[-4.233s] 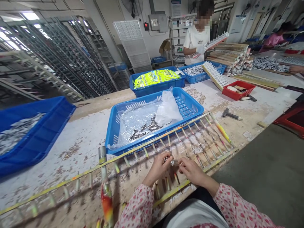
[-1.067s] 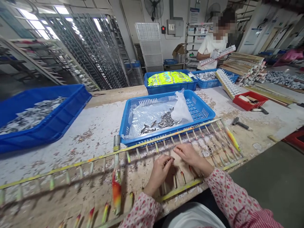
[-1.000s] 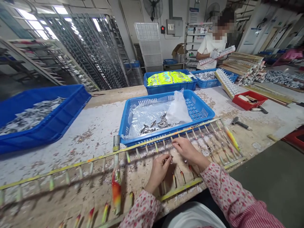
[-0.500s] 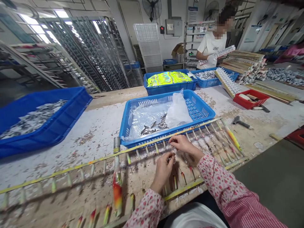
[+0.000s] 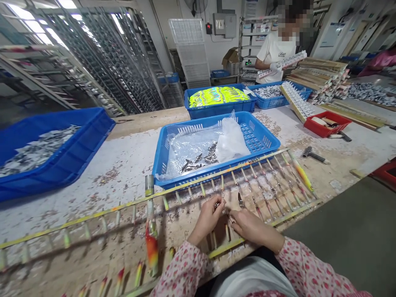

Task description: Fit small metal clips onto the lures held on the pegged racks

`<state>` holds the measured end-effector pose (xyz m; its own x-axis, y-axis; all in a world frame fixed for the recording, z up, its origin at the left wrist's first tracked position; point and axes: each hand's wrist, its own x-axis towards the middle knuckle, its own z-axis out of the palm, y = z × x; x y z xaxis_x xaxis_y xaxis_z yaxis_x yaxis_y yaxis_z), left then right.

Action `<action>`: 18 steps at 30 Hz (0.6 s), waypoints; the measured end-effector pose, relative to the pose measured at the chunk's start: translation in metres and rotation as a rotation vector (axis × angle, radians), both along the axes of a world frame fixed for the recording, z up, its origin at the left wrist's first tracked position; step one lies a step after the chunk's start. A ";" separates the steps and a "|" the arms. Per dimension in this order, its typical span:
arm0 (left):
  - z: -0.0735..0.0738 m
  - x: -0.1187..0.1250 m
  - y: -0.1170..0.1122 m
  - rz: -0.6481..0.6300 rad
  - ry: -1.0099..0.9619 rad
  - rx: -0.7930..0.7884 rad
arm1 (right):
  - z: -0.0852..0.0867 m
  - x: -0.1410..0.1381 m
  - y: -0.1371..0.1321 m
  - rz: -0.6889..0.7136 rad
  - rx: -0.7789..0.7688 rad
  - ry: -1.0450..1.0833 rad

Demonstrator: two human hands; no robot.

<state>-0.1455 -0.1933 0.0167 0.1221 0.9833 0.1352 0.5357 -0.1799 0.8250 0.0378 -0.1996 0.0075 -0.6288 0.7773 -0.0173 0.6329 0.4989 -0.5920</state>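
A wooden rack with a yellow upper bar (image 5: 123,205) and a yellow lower bar (image 5: 227,249) lies along the bench, with rows of short pegs carrying wire hooks. My left hand (image 5: 208,217) is closed around small dark shiny pieces, partly hidden by its fingers, between the bars. Just right of it, my right hand (image 5: 252,227) is lower, above the lower bar, fingers pinched near a hook; what they hold is hidden. A dark shiny lure-like piece (image 5: 240,201) hangs from an upper peg. Farther right, several thin pieces (image 5: 274,193) stretch between the bars.
Beyond the rack sits a blue basket (image 5: 159,150) holding plastic film and dark shiny pieces (image 5: 212,154). A painted rod (image 5: 152,243) crosses the rack. Right lie a hammer (image 5: 314,155) and a red tray (image 5: 327,131). A blue bin (image 5: 89,154) stands left. A co-worker (image 5: 275,55) holds a strip.
My right hand has come down from the upper pegs towards the lower bar, uncovering the hanging dark piece. My left hand stays closed in nearly the same place. The view has shifted slightly.
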 end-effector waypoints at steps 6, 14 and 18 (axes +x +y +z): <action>0.005 0.002 -0.002 -0.042 -0.045 -0.096 | -0.021 -0.001 -0.007 -0.129 -0.069 0.176; 0.008 0.007 -0.012 -0.092 -0.051 -0.139 | -0.024 -0.003 -0.011 -0.268 -0.113 0.326; 0.007 0.008 -0.013 -0.125 -0.058 -0.154 | -0.025 -0.004 -0.011 -0.282 -0.119 0.370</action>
<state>-0.1371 -0.2067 0.0234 0.2406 0.9706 -0.0050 0.4684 -0.1115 0.8765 0.0337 -0.2107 -0.0180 -0.3745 0.9247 0.0685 0.4695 0.2528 -0.8460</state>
